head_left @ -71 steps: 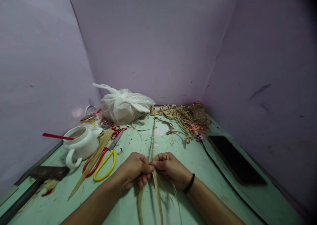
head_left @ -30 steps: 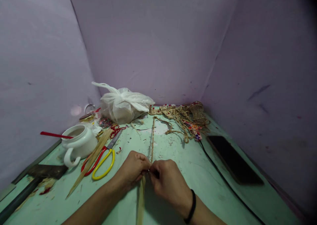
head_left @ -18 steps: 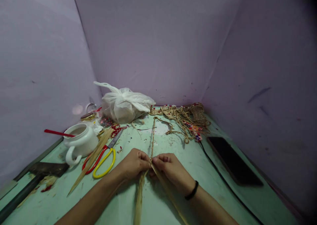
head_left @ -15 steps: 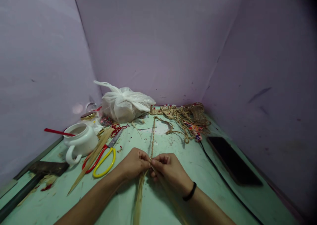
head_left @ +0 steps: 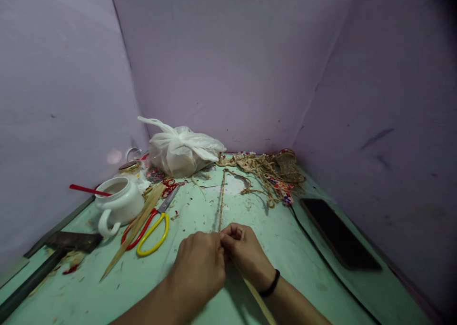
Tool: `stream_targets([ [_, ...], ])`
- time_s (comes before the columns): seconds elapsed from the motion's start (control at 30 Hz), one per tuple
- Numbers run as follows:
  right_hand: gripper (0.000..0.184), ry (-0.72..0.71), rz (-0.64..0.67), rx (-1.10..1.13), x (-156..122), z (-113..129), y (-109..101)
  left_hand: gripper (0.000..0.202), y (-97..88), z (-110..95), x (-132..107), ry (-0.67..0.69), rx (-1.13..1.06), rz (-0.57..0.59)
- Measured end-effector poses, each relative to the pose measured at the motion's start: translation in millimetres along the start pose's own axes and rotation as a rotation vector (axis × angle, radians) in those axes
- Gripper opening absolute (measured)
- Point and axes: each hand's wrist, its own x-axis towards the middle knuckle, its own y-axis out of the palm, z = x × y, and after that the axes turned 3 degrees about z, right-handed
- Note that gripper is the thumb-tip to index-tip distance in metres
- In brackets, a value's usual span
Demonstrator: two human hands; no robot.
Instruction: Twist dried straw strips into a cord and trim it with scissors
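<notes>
A thin twisted cord of tan plant fibre (head_left: 222,201) runs straight toward me from the far part of the table and ends between my hands. My left hand (head_left: 200,263) is closed at its near end, back of the hand upward, its fingertips mostly hidden. Beside it, touching, my right hand (head_left: 244,248) pinches the cord's end between thumb and forefinger. A flat pale fibre strip (head_left: 259,299) trails from under my right hand toward the near edge. A black band circles the right wrist.
On the left lie scissors (head_left: 153,234) with red and yellow handles, a leaf strip (head_left: 134,227), a white cup (head_left: 123,203) and a hammer-like tool (head_left: 73,241). Behind are a tied plastic bag (head_left: 183,151) and tangled cords (head_left: 264,172). A phone (head_left: 341,234) and black cable (head_left: 321,256) lie right.
My left hand has rolled over to the right, its back now facing up, covering the strip that hung below it. My right hand stays pinched at the cord's end. The view shifted slightly.
</notes>
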Motion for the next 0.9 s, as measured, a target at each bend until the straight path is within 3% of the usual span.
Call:
stream_targets([
  [0.13, 0.008, -0.039, 0.045, 0.033, -2.0, 8.6, -3.6, 0.031, 10.7, -7.6, -10.6, 0.059, 0.117, 0.036],
  [0.27, 0.011, 0.044, 0.083, 0.061, 0.7, 10.5, -7.9, 0.029, 11.4, -5.2, -11.5, 0.126, 0.124, 0.075],
  [0.33, 0.013, 0.107, 0.112, 0.09, 2.9, 9.2, -10.0, 0.027, 3.5, -0.6, -6.8, 0.107, 0.016, 0.075],
  [0.47, 0.017, 0.126, 0.194, 0.133, 4.3, 7.9, -13.7, 0.024, -13.8, 12.6, 12.2, -0.054, -0.418, -0.06],
  [0.5, 0.018, 0.115, 0.208, 0.139, 4.1, 8.1, -14.2, 0.026, -15.2, 15.5, 17.2, -0.125, -0.552, -0.013],
  [0.57, 0.02, 0.097, 0.226, 0.154, 3.3, 8.9, -14.7, 0.038, -13.7, 19.8, 25.0, -0.228, -0.789, 0.192],
  [0.67, 0.021, 0.086, 0.261, 0.152, 2.7, 11.1, -14.7, 0.03, -6.0, 22.5, 30.0, -0.216, -1.011, 0.44],
  [0.77, 0.02, 0.081, 0.261, 0.091, 2.9, 12.8, -14.4, 0.012, -0.4, 22.8, 30.4, -0.214, -1.066, 0.437],
  [0.9, 0.013, 0.007, 0.206, -0.088, 3.0, 9.9, -14.5, 0.011, 1.9, 21.6, 32.1, -0.31, -0.906, 0.34],
])
